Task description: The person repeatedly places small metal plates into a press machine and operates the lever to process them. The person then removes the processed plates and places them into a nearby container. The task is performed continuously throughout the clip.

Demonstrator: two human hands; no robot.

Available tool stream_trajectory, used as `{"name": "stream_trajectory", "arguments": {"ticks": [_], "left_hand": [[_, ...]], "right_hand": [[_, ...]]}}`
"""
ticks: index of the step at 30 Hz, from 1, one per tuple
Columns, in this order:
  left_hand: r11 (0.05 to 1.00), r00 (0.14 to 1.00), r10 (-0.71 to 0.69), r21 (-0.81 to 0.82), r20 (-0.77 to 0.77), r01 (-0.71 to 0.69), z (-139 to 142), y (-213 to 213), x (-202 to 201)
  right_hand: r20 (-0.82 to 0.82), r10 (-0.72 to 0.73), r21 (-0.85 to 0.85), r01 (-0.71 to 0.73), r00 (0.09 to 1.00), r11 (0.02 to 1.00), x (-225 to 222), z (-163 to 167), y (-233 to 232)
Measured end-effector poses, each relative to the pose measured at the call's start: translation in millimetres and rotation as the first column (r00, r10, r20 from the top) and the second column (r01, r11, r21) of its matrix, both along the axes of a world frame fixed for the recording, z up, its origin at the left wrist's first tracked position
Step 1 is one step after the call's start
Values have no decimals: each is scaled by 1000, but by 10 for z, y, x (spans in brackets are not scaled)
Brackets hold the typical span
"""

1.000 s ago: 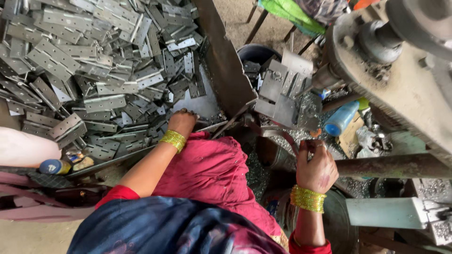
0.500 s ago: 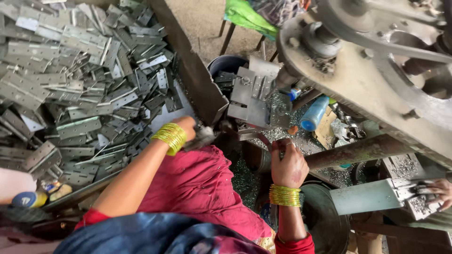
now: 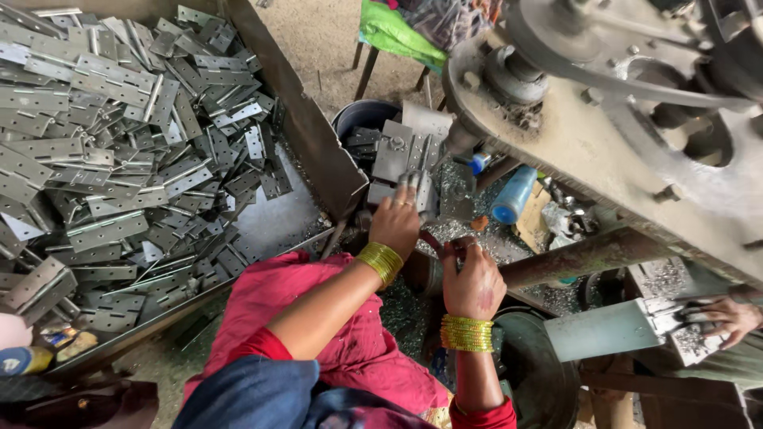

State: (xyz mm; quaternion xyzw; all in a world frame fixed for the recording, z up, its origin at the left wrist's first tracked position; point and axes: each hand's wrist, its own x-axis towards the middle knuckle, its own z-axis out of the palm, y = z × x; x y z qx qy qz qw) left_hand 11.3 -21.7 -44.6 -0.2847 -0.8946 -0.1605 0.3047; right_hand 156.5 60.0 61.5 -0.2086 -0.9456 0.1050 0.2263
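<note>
- Right hand (image 3: 474,282): grip pressed together around a dark lever handle (image 3: 433,242) just before the press.
- Left hand (image 3: 397,222): fingers pinching a grey metal hinge (image 3: 419,189) at its near edge, under the machine (image 3: 604,151). Judged stiff, light, sharp-edged, possibly oily; best held by its flat faces.
- Tray (image 3: 318,151), left: heaped loose hinges (image 3: 119,159).

Left hand (image 3: 395,225) on hinge (image 3: 419,191), right hand (image 3: 474,280) perhaps around lever (image 3: 584,256).

One head camera looks steeply down from close above; the fingers (image 3: 413,184) lie near the frame's centre.
</note>
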Motion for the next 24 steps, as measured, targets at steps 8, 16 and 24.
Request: {"name": "stream_trajectory", "arguments": {"ticks": [8, 16, 24], "left_hand": [[881, 966, -97, -432, 239, 196, 150, 121, 160], [785, 947, 30, -594, 319, 175, 520, 231, -54], [856, 906, 68, -491, 418, 162, 428, 252, -172]], "right_hand": [[70, -11, -42, 14, 997, 999, -142, 169, 10], [191, 28, -41, -20, 981, 999, -22, -313, 249], [371, -35, -378, 186, 928, 907, 511, -2116, 485]]}}
